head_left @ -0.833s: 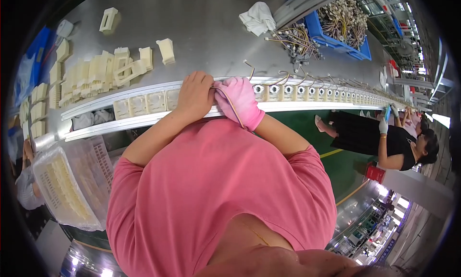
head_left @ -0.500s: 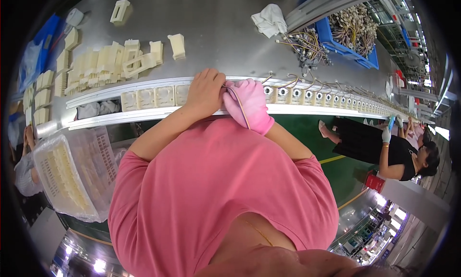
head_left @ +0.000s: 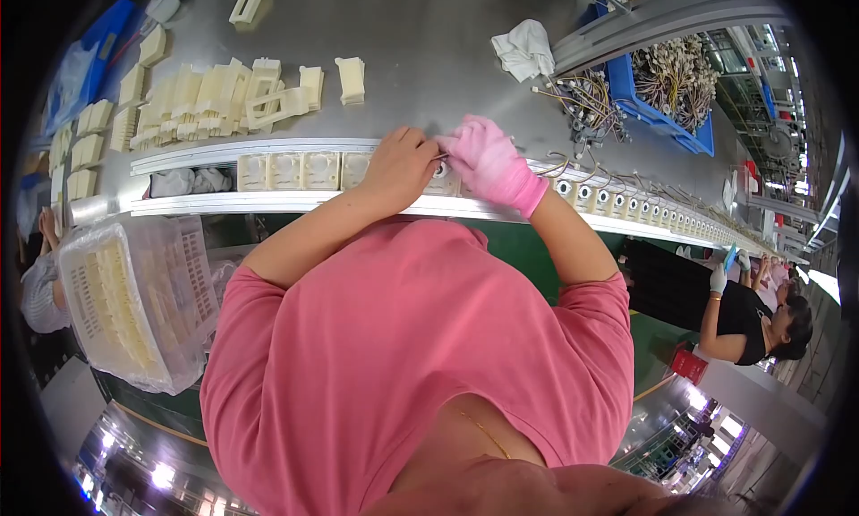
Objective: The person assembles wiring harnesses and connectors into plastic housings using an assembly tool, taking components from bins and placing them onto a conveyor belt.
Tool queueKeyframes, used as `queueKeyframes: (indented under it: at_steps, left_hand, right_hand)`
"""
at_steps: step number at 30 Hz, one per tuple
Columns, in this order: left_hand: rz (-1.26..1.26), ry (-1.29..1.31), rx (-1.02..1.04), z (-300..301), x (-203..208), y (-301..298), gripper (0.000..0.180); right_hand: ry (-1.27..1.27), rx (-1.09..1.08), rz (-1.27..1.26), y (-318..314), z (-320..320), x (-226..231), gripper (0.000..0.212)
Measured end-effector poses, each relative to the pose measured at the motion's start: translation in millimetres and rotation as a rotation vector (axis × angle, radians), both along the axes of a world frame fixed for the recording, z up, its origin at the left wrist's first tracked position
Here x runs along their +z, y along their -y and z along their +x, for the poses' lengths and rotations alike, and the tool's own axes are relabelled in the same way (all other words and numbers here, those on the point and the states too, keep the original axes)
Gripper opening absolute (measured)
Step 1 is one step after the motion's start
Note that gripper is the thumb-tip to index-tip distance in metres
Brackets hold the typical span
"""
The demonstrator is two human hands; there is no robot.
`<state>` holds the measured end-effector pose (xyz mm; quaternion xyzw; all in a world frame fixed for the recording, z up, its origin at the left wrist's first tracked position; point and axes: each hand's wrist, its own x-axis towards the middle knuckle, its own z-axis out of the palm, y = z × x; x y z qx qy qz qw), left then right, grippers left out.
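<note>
My bare left hand and my pink-gloved right hand meet at their fingertips over a row of cream square plastic housings set in a metal rail. A thin wire shows between the pinched fingers; most of it is hidden. Just beneath the hands sits a housing with a dark round centre, partly covered by them. To the left, the housings in the rail have no dark centre; on the right, several more have dark centres and wires trailing over the far edge.
Cream plastic frames lie stacked on the metal table at the left. A white cloth, a wire bundle and a blue bin of wires are at the right. A plastic-lined crate stands low left; co-workers are farther along.
My right hand has moved right and turned, its fingertips still by the left hand's. The wire that lay across the glove no longer shows there. The whole view has shifted slightly.
</note>
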<state>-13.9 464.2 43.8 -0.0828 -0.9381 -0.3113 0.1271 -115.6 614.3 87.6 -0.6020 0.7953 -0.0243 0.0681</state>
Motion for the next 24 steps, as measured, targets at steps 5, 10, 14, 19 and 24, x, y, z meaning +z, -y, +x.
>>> queueKeyframes:
  at_steps: [5,10,14,19,24]
  left_hand:
    - [0.018,-0.038,0.015,1.8,-5.4,0.8,0.013]
    - [0.036,-0.01,0.028,2.3,-2.1,-0.4,0.013]
    - [0.059,-0.049,0.073,0.3,-2.1,-3.6,0.011]
    - [0.064,-0.027,0.092,0.6,-2.7,-4.1,0.01]
    - [0.072,0.017,0.076,-1.3,-2.0,-3.5,0.011]
  right_hand:
    - [0.045,-0.1,0.234,2.6,10.4,16.3,0.026]
    - [0.151,-0.203,0.235,1.7,20.8,21.1,0.017]
    - [-0.022,-0.2,0.093,2.0,12.3,5.7,0.02]
    - [0.502,-0.626,0.188,14.7,6.7,20.9,0.012]
    - [-0.032,-0.17,-0.168,10.3,27.6,5.0,0.005]
